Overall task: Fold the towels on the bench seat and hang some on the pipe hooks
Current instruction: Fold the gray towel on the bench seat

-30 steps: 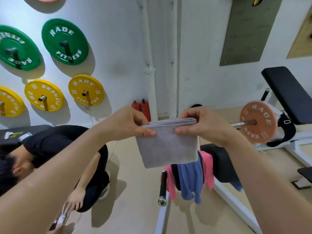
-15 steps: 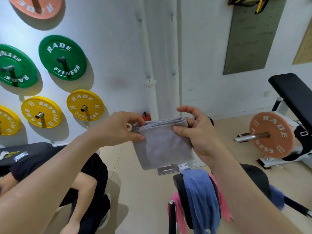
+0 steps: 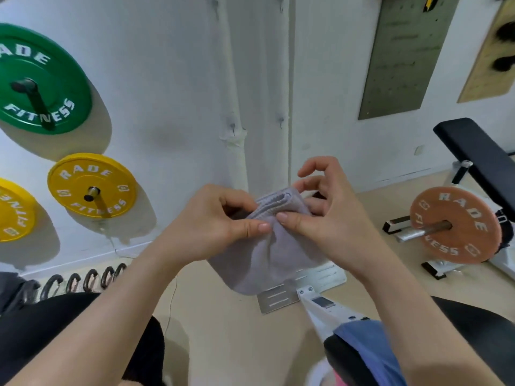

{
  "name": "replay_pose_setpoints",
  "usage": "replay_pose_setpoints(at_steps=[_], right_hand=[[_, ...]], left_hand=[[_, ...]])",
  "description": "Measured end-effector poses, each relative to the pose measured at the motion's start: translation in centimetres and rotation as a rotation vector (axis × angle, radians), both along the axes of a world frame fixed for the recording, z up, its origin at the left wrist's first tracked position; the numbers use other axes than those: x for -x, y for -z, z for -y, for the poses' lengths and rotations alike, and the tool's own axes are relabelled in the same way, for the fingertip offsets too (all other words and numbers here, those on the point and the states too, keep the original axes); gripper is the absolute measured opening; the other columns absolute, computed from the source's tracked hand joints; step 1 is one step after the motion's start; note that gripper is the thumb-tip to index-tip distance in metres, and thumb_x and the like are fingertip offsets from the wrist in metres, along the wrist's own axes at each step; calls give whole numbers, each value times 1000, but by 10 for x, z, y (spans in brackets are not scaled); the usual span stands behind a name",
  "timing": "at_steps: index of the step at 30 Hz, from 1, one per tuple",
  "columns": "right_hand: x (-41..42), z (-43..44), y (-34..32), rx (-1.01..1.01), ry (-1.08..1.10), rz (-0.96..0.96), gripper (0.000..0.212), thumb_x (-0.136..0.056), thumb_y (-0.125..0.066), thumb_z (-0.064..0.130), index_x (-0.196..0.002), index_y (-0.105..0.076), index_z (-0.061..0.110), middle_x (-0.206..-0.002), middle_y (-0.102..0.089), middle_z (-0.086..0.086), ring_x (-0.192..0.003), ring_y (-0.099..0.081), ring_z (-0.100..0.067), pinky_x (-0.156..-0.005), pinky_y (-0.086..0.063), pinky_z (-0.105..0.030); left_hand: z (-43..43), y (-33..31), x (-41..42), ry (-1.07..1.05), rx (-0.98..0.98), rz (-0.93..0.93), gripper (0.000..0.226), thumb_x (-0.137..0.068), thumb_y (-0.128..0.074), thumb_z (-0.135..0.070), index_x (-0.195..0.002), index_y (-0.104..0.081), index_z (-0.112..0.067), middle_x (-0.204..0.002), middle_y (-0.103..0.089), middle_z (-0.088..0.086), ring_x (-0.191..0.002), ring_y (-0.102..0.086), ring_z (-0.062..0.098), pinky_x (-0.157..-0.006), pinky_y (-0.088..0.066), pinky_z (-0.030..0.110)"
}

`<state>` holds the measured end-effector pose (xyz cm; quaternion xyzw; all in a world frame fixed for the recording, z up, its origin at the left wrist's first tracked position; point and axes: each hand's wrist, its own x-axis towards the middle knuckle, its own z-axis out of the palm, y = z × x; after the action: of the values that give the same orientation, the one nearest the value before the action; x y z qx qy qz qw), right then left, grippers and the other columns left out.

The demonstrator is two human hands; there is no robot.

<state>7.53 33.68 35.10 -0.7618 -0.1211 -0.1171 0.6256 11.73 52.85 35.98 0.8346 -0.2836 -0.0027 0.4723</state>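
A folded grey towel [image 3: 264,260] hangs in the air in front of me, bunched at its top edge. My left hand [image 3: 211,227] pinches that top edge from the left, and my right hand [image 3: 320,215] pinches it from the right, thumbs nearly touching. Behind the towel a white vertical pipe [image 3: 231,79] runs down the wall with a small hook [image 3: 232,129] on it; a second hook [image 3: 281,121] sticks out of the wall to its right. A blue towel [image 3: 365,352] drapes over the black bench seat [image 3: 342,358] at the bottom right, with a pink edge beneath it.
Green [image 3: 36,79] and yellow [image 3: 92,185] weight plates hang on wall pegs at left. An orange plate on a barbell [image 3: 454,227] and a black incline bench [image 3: 482,154] stand at right. A person in black [image 3: 69,330] crouches at the lower left.
My view has tilted up and closer to the wall. My hands have come together, bunching the grey towel's top edge that was held stretched flat before.
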Motion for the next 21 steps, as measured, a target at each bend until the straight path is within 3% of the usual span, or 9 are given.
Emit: replay_pose_setpoints(at_steps=[2,4,6,11,15,18,21], right_hand=[[-28,-21,2,78,11,-19,38,-74,-79,15,-96,-50,28,-97,-58,0,-73,-63,-10,-71,-52,-27],[-51,-37,0,149,-2,-42,28,-72,-76,28,-93,-57,28,-92,-61,10,-80,-60,-7,-76,-50,-26],[-69,-50,-8,214,-65,-63,27,-73,-74,34,-97,-62,29,-96,-66,11,-92,-63,-10,-86,-53,-33],[-107,-85,-30,163,-131,-48,20,-83,-74,22,-103,-73,22,-98,-74,3,-97,-69,-14,-89,-55,-38],[-137,-101,-27,51,-47,-1,14,-77,-78,14,-90,-77,18,-85,-76,1,-81,-70,-9,-78,-57,-29],[-165,-103,-26,49,-12,45,15,-76,-79,10,-84,-77,23,-80,-76,6,-75,-68,-2,-72,-54,-21],[-202,-94,-28,58,-17,64,15,-77,-79,12,-83,-77,26,-80,-76,7,-76,-68,-2,-72,-55,-24]], left_hand=[[-29,-2,-30,-8,70,-45,20,-68,-75,-26,-82,-75,-12,-87,-73,14,-85,-68,31,-79,-53,47],[-55,-8,-53,-18,126,-61,16,-69,-74,-22,-82,-76,-14,-86,-75,9,-79,-69,20,-73,-55,37],[-75,-17,-68,-18,148,-62,16,-68,-73,-22,-82,-76,-13,-81,-75,6,-73,-67,12,-68,-53,29],[-101,-25,-102,-25,66,20,21,-70,-74,-34,-78,-73,-15,-78,-72,7,-77,-68,28,-70,-53,45],[-107,-25,-131,-52,-30,171,31,-70,-64,-51,-80,-68,-22,-79,-67,-1,-78,-63,19,-72,-51,45],[-99,-27,-161,-47,-6,197,26,-74,-64,-47,-87,-69,-25,-89,-67,-6,-91,-64,13,-83,-52,42],[-90,-29,-198,-34,28,123,22,-78,-65,-40,-89,-72,-23,-89,-71,-3,-89,-67,15,-84,-53,44]])
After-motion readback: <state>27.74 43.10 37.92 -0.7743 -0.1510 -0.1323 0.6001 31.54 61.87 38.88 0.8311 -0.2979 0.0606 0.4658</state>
